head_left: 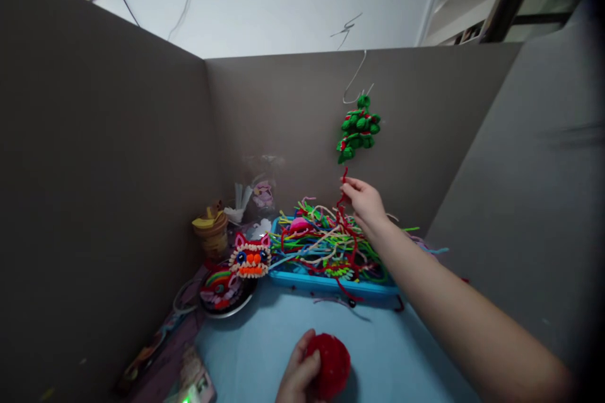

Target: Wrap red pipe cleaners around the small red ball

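Left grip (301,373) closed on red disc (333,366), toward desk's (258,352) near edge — right grip (367,206) pinching red strand (345,175) above blue tray (331,284).

The blue tabletop (250,352) bore 1 blue tray (331,284) below the right fingers (348,189) and 1 bowl (232,312) beyond the left fingers (309,366).

Left hand (299,373) at 6 o'clock: cut off at the bottom, grip hiding part of the red disc (335,365). I can't ID the blurred, cropped green-lit item (202,384), 7 o'clock.
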`<action>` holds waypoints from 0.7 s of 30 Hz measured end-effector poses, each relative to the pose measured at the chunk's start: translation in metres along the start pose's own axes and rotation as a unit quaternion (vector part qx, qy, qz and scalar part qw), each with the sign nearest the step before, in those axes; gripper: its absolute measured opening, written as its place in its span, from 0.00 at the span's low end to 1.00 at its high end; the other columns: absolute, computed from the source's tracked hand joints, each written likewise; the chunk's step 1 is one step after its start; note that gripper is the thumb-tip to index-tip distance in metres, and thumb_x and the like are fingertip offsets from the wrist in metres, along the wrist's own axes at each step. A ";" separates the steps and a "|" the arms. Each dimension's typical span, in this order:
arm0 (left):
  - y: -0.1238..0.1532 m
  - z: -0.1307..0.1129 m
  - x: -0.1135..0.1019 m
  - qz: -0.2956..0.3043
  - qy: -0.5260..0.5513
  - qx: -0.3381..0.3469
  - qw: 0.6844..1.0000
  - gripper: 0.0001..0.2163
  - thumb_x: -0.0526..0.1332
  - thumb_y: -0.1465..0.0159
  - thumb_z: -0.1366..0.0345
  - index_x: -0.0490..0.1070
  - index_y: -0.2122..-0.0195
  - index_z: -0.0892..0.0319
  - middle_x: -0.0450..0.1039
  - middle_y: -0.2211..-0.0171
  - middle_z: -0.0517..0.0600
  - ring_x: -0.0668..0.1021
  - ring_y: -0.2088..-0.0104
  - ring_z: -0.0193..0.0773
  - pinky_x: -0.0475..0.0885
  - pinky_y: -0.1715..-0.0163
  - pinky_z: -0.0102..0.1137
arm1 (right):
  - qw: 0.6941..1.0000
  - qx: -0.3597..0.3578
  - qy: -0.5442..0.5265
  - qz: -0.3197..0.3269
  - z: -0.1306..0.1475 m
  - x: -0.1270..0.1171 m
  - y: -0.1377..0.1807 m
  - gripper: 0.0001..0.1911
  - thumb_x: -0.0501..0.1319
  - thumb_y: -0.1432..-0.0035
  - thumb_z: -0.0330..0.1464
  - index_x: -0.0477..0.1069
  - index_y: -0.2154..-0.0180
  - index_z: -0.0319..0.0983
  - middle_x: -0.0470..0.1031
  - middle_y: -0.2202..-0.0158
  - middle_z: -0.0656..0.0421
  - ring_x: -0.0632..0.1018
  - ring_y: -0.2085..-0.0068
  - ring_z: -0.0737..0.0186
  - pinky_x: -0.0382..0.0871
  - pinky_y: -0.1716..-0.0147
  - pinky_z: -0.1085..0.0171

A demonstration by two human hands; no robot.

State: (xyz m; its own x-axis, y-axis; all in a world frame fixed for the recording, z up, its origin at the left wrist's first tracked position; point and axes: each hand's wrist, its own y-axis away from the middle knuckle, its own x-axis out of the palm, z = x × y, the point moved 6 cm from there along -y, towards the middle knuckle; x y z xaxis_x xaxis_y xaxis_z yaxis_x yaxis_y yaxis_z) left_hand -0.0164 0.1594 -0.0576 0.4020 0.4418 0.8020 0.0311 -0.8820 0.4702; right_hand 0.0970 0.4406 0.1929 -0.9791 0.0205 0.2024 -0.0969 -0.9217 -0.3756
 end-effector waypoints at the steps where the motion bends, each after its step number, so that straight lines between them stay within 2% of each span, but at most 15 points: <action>1: 0.000 -0.001 0.003 0.006 0.004 0.001 1.000 0.26 0.74 0.58 0.62 0.70 0.57 0.57 0.76 0.58 0.60 0.76 0.51 0.58 0.69 0.52 0.47 | 0.999 0.005 -0.042 -0.009 0.008 -0.008 -0.007 0.13 0.67 0.56 0.33 0.73 0.65 0.37 0.73 0.75 0.63 0.72 0.76 0.69 0.68 0.73 0.67; 4: 0.002 -0.005 0.011 0.017 -0.004 0.004 1.000 0.23 0.72 0.55 0.65 0.70 0.57 0.57 0.76 0.56 0.59 0.78 0.53 0.56 0.70 0.53 0.46 | 0.987 -0.035 -0.156 -0.013 0.029 -0.030 -0.014 0.09 0.67 0.53 0.31 0.69 0.68 0.40 0.72 0.77 0.66 0.74 0.75 0.70 0.71 0.68 0.66; 6: 0.006 -0.011 0.017 0.005 -0.014 0.019 1.000 0.23 0.71 0.53 0.67 0.69 0.56 0.58 0.76 0.56 0.59 0.79 0.55 0.55 0.71 0.53 0.46 | 0.982 -0.059 -0.181 0.000 0.032 -0.040 -0.009 0.08 0.66 0.51 0.32 0.67 0.70 0.42 0.74 0.75 0.67 0.77 0.71 0.68 0.73 0.66 0.65; 7: 0.008 -0.014 0.019 -0.006 -0.020 0.027 0.999 0.23 0.70 0.52 0.69 0.68 0.54 0.59 0.77 0.57 0.59 0.80 0.57 0.54 0.72 0.54 0.46 | 0.987 -0.046 -0.154 0.015 0.029 -0.042 -0.004 0.08 0.67 0.52 0.32 0.67 0.71 0.41 0.75 0.76 0.67 0.77 0.72 0.68 0.73 0.67 0.66; 9: 0.015 -0.019 0.025 -0.021 -0.034 0.036 0.999 0.26 0.68 0.50 0.73 0.65 0.49 0.59 0.78 0.58 0.58 0.81 0.59 0.52 0.73 0.56 0.44 | 0.993 0.025 -0.083 0.075 0.014 -0.039 0.008 0.10 0.70 0.57 0.30 0.68 0.75 0.39 0.74 0.79 0.67 0.76 0.77 0.69 0.73 0.71 0.68; 10: 0.019 -0.020 0.028 -0.021 -0.030 0.038 0.999 0.27 0.67 0.49 0.73 0.64 0.48 0.59 0.78 0.58 0.58 0.81 0.59 0.51 0.74 0.56 0.43 | 0.990 0.049 -0.095 0.097 0.009 -0.037 0.014 0.11 0.71 0.59 0.29 0.69 0.75 0.38 0.75 0.79 0.66 0.77 0.77 0.68 0.73 0.72 0.67; 12: 0.026 -0.023 0.033 -0.023 -0.033 0.042 0.998 0.27 0.66 0.48 0.74 0.62 0.47 0.59 0.78 0.59 0.58 0.81 0.59 0.51 0.75 0.58 0.41 | 0.982 0.039 -0.164 0.086 0.008 -0.041 0.021 0.10 0.70 0.57 0.30 0.69 0.73 0.40 0.78 0.75 0.64 0.80 0.71 0.65 0.75 0.68 0.65; 14: 0.031 -0.024 0.035 -0.022 -0.045 0.049 0.998 0.27 0.66 0.48 0.73 0.62 0.47 0.59 0.79 0.60 0.58 0.81 0.60 0.51 0.76 0.59 0.41 | 0.974 0.018 -0.218 0.061 0.013 -0.045 0.024 0.10 0.69 0.54 0.29 0.68 0.72 0.41 0.79 0.72 0.65 0.81 0.68 0.66 0.76 0.66 0.65; 17: 0.035 -0.026 0.037 -0.013 -0.051 0.067 0.996 0.24 0.65 0.47 0.73 0.63 0.49 0.60 0.79 0.61 0.58 0.82 0.61 0.51 0.75 0.58 0.42 | 0.965 0.090 -0.223 0.105 0.016 -0.039 0.026 0.10 0.69 0.54 0.24 0.69 0.73 0.39 0.80 0.73 0.62 0.81 0.70 0.64 0.77 0.70 0.66; 20: 0.035 -0.027 0.037 -0.014 -0.044 0.072 0.996 0.22 0.65 0.46 0.74 0.64 0.51 0.61 0.79 0.61 0.59 0.82 0.61 0.50 0.75 0.57 0.42 | 0.939 0.017 -0.341 0.042 0.036 -0.049 0.023 0.08 0.65 0.48 0.23 0.69 0.72 0.41 0.81 0.70 0.65 0.82 0.65 0.66 0.77 0.64 0.65; 21: 0.034 -0.028 0.036 -0.014 -0.042 0.073 0.996 0.21 0.65 0.46 0.74 0.64 0.51 0.61 0.78 0.60 0.60 0.81 0.60 0.50 0.75 0.57 0.42 | 0.934 0.014 -0.354 0.036 0.040 -0.050 0.023 0.08 0.63 0.47 0.23 0.69 0.72 0.42 0.81 0.70 0.65 0.82 0.64 0.67 0.77 0.63 0.65</action>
State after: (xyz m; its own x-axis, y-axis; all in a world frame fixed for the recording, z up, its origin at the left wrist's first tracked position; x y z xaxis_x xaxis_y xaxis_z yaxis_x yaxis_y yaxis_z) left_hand -0.0263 0.1498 -0.0020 0.4734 0.4567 0.7532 0.1739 -0.8867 0.4284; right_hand 0.1510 0.4032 0.2105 -0.6184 -0.2938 0.7289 -0.0220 -0.9206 -0.3898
